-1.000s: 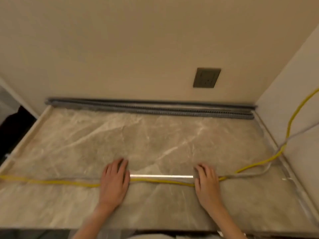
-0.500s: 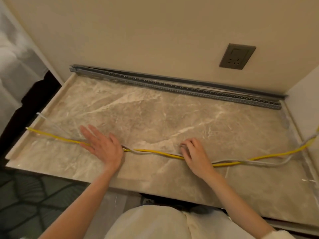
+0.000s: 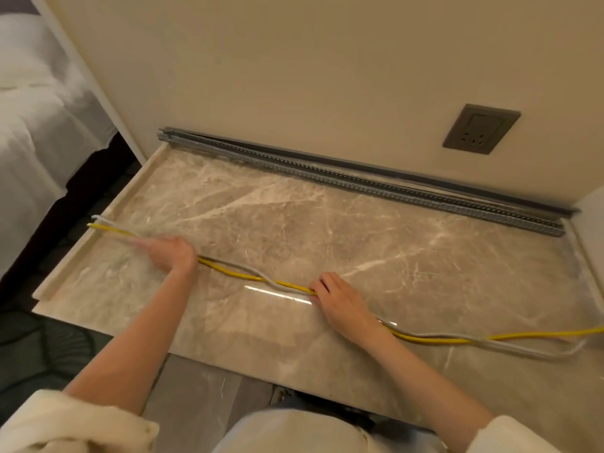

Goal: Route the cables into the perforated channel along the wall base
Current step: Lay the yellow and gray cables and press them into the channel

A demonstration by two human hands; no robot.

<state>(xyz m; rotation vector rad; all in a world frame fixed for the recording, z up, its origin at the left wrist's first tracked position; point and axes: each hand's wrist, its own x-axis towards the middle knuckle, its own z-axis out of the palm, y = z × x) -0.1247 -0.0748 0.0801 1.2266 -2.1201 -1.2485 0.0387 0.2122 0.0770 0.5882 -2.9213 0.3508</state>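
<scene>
Where both hands press the cables (image 3: 261, 278), left hand (image 3: 170, 255) blurred, right hand (image 3: 340, 300) curled; bare slab (image 3: 327, 230) toward channel (image 3: 359, 183).

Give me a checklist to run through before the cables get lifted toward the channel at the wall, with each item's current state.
1. Both cables together: ok. The yellow cable and grey cable lie side by side on the marble ledge.
2. Left hand on the cables: cannot tell; it is blurred.
3. Right hand on the cables: ok, its fingers rest on them.
4. Channel free along its length: ok, nothing lies in or on it that shows.
5. Cables in the channel: not ok, they lie well short of it.
6. Slack at the right: ok, both cables run loosely off toward the side wall.
</scene>
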